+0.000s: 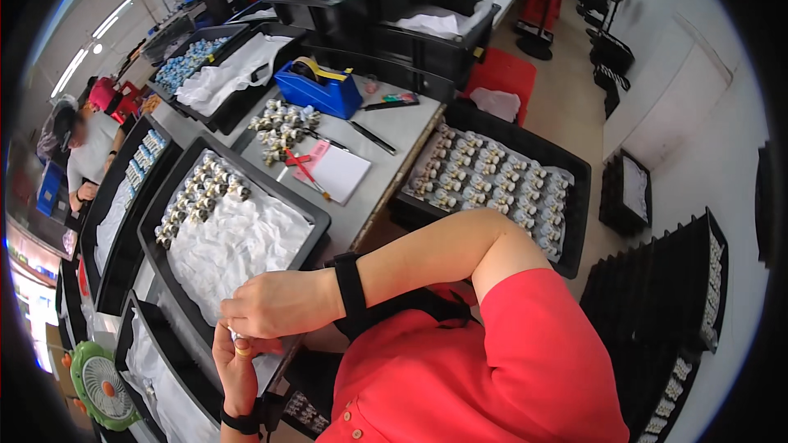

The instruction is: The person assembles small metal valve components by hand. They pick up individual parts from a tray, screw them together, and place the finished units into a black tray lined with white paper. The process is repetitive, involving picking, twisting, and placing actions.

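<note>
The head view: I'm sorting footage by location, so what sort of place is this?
Likely a small factory or assembly workshop: a paper-lined tray on a workbench, small pieces set out in rows, and stacked black trays.

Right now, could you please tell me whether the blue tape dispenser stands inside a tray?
No, the blue tape dispenser stands on the grey tabletop, beyond the white notepad.
</note>
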{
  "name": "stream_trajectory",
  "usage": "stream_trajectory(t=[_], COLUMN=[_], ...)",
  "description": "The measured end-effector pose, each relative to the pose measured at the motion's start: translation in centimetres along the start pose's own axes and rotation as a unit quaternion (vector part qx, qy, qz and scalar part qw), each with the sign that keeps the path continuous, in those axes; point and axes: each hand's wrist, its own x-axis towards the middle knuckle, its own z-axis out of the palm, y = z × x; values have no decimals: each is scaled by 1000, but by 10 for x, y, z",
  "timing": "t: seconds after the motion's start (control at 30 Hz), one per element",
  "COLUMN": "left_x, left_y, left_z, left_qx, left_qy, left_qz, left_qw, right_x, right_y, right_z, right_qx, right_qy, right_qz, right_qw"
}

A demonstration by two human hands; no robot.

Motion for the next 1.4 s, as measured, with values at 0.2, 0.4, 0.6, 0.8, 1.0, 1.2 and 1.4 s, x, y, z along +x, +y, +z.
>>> stream_trajectory(t=[0.2,0.4,0.6,0.8,1.0,1.2,1.4], left_x=[-16,-2,-2,2,14,23,28], left_y=[8,13,13,7,7,5,20], left_z=[0,-2,-6,-27,-40,-47,-44], left_qx=[-2,-2,-18,-80,-51,-51,-103], left_qy=[-65,-15,-22,-42,-64,-45,-112], left_qz=[-64,-95,-117,-139,-190,-229,-274], left_qw=[996,995,993,986,978,971,949], right_x=[-58,-180,-298,-318,-388,-413,-406], right_y=[2,-17,-28,-51,-73,-100,-106], right_z=[-64,-204,-249,-261,-268,-260,-237], right_qx=[-7,-149,-21,45,122,347,276], right_qy=[59,93,106,112,22,-16,-273], right_qz=[147,498,712,773,788,816,755], right_qw=[987,849,694,623,603,461,529])
